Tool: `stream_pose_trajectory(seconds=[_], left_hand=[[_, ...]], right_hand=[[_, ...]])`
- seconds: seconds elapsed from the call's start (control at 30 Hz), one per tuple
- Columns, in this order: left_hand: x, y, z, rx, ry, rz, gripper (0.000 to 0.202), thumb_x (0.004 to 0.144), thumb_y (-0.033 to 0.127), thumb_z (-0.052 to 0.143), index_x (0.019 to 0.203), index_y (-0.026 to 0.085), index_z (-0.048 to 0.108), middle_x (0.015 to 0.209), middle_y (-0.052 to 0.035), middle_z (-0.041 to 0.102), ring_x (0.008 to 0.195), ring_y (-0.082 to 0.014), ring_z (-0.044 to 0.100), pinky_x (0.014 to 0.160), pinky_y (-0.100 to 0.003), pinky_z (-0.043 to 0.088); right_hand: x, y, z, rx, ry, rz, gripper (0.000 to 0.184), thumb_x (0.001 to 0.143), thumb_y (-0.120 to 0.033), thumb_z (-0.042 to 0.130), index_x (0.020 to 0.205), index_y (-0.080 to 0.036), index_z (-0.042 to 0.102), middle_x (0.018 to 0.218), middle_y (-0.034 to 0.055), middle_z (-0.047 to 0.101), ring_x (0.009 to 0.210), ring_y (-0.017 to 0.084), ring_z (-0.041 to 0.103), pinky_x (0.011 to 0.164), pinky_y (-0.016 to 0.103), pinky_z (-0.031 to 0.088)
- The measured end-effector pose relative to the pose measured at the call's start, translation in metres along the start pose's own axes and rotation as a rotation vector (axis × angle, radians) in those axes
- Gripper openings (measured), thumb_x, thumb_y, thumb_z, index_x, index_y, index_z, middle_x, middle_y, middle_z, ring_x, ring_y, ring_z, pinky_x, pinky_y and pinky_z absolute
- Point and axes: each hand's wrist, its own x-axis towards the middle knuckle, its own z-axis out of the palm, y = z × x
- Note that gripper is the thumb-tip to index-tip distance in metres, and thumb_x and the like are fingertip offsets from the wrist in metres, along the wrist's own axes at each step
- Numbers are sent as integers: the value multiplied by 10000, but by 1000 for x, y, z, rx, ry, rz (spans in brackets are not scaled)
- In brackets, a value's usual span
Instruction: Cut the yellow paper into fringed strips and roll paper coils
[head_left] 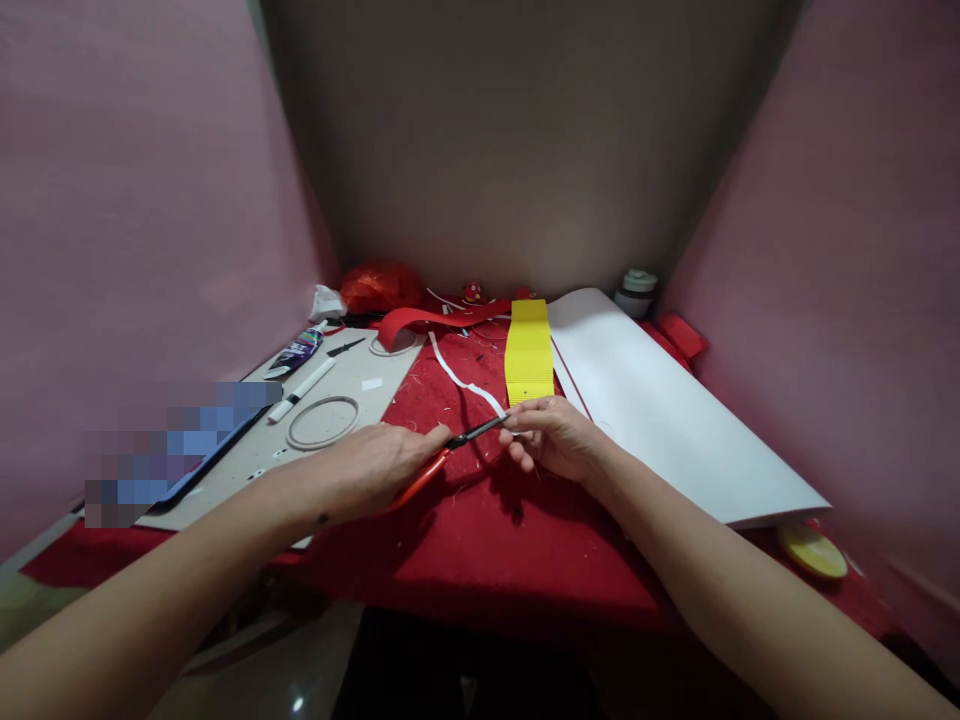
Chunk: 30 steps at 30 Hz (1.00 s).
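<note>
My left hand (382,462) is closed around the orange handles of a pair of scissors (480,431). The dark blades point right and reach the fingertips of my right hand (551,435). Those fingers pinch the near end of a narrow white paper strip (457,375), right beside the blade tips. From there the strip curves away over the red cloth. Just beyond my right hand lies a yellow corrugated strip (529,350). The exact contact between blades and paper is too small to make out.
On the left, a grey board (225,500) carries a ring (322,422), a white marker (302,390), a tube (298,350) and a blurred phone-like device (202,450). A large white sheet (660,410) covers the right side. A red strip (442,318) and bottle (636,293) sit farther back.
</note>
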Motion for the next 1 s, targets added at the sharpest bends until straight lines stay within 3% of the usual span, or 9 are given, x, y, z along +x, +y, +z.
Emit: stream_pose_trajectory(seconds=[0.3,0.47,0.67,0.87,1.0], left_hand=[[3,10,1,-3,-19,-40,231,849,192,320,1031,197,462,769,-101,655,660,-227,620,535,-272,391],[16,-4,0,-21,91,-180,237,875,271,299,1047,203,447,819,-108,652,673,-231,617,551,-282,395],[56,-24,-2,-30,365,-402,289,881,315,329,1134,212,424,926,-95,664,807,-235,629,643,-288,413],[106,-39,-5,-129,315,-547,304,823,374,461,1058,188,508,1038,-134,661,948,-259,623,733,-295,440],[131,-35,-5,-160,289,-638,353,818,386,455,1061,142,534,1064,-196,648,988,-310,619,742,-338,460]], right_hand=[[2,1,0,9,25,24,87,642,-142,665,696,-93,617,609,51,645,426,98,555,366,203,430],[0,-2,1,4,82,10,159,617,-154,672,751,-69,660,585,41,632,412,93,532,368,204,416],[0,-4,1,25,167,-49,140,612,-171,676,725,-94,649,567,23,595,427,88,504,351,201,353],[4,3,-3,39,171,-52,169,612,-182,672,752,-102,621,573,19,593,423,90,511,367,208,351],[5,5,-2,31,160,-46,196,598,-187,671,763,-101,611,571,19,596,414,93,519,366,208,363]])
